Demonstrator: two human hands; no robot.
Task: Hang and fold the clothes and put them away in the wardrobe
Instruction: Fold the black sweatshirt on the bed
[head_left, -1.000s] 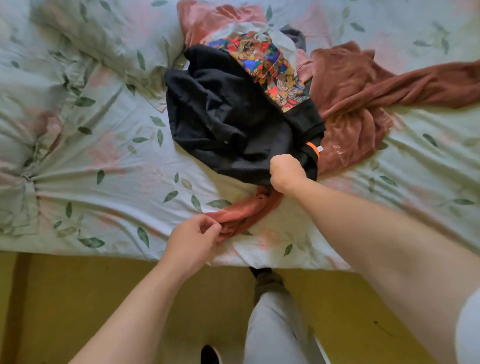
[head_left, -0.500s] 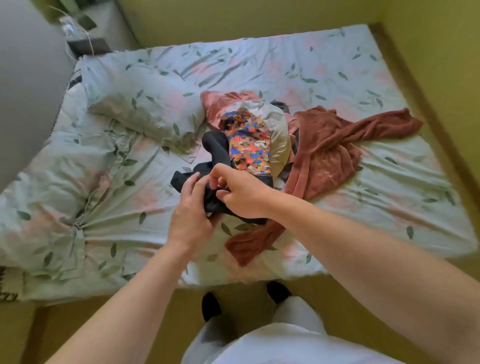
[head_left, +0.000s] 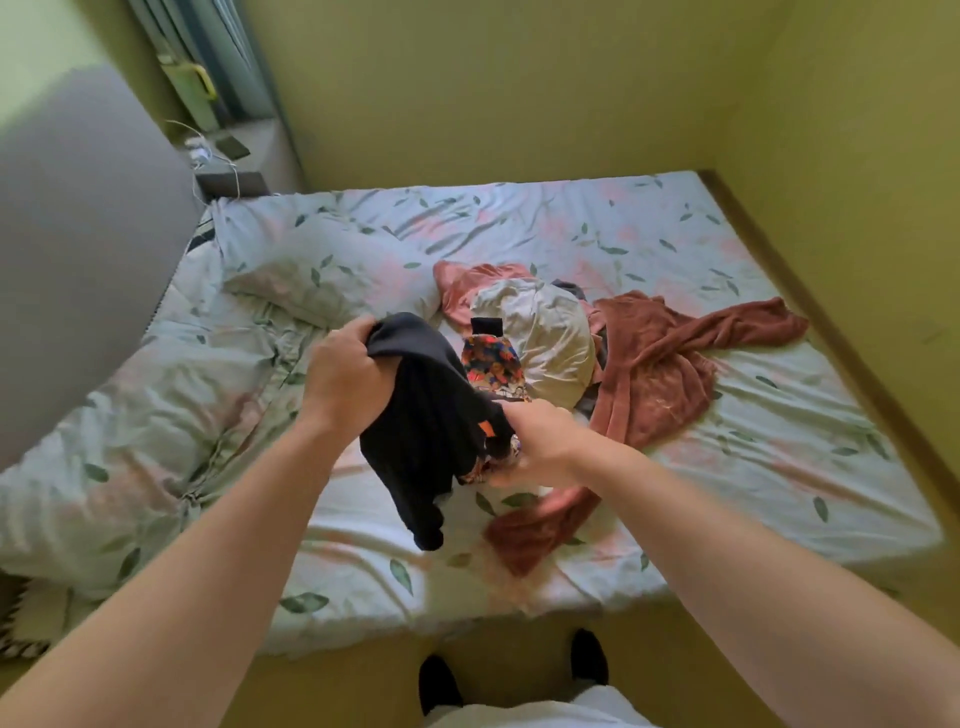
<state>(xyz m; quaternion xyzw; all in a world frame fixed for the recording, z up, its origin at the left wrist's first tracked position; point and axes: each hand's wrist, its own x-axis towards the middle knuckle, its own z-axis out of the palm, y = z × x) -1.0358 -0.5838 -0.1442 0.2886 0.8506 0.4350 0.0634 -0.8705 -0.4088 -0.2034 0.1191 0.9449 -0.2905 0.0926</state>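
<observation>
The black garment, spread on the pile a second ago, now hangs lifted above the bed's front edge. The left hand grips its top and the right hand clutches its side, possibly catching patterned cloth too. Folding or hanging can begin.

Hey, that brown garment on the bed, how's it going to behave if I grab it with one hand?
Probably floppy: the brown garment lies crumpled with a sleeve sprawled out, so it should droop and trail. Its plush, thick-looking pile suggests it is fairly heavy for clothing. It may also tug the beige bundle lying against its edge.
</observation>
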